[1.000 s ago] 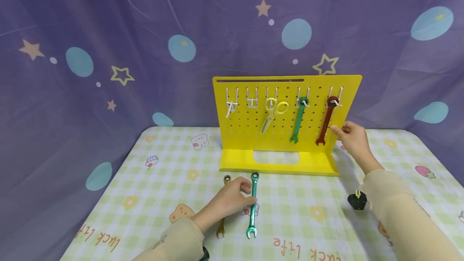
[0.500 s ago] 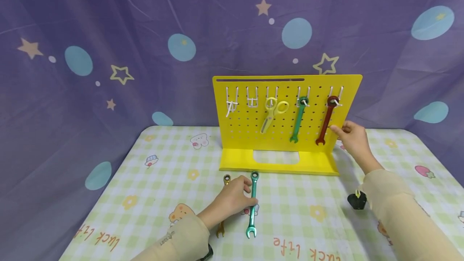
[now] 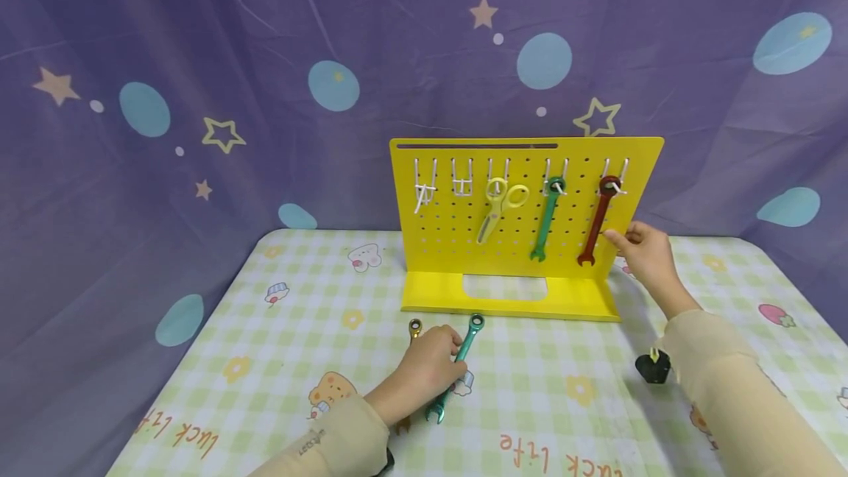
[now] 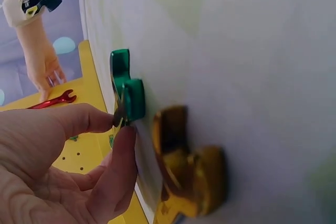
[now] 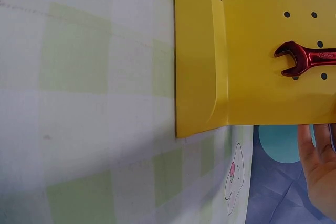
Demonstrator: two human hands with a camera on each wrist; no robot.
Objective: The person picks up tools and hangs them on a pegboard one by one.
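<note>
My left hand [image 3: 424, 368] pinches a shiny teal combination wrench [image 3: 470, 339] between thumb and fingers. The wrench slants, its ring end near the pegboard's base and its open end toward me. Just left lies a gold wrench [image 3: 415, 327], partly covered by that hand; its open end [image 4: 197, 171] looms close in the left wrist view. At the far right, my right hand [image 3: 648, 260] holds the side edge of the yellow pegboard [image 3: 450, 241], thumb in front. A red wrench [image 3: 595, 228] hangs beside that thumb. Farther left hang a green wrench [image 3: 546, 223] and yellow scissors [image 3: 491, 221].
Two white hooks, a left one [image 3: 425, 188] and its neighbour [image 3: 461, 187], carry nothing on the board's left side. A checked cloth [image 3: 318, 348] covers the table. Behind stands a purple patterned curtain [image 3: 265, 35]. A small black object [image 3: 653, 366] shows at the right sleeve.
The teal wrench has turned from nearly upright in view to a slant, its ring end swinging right and its open end left. The right hand and pegboard have stayed in place.
</note>
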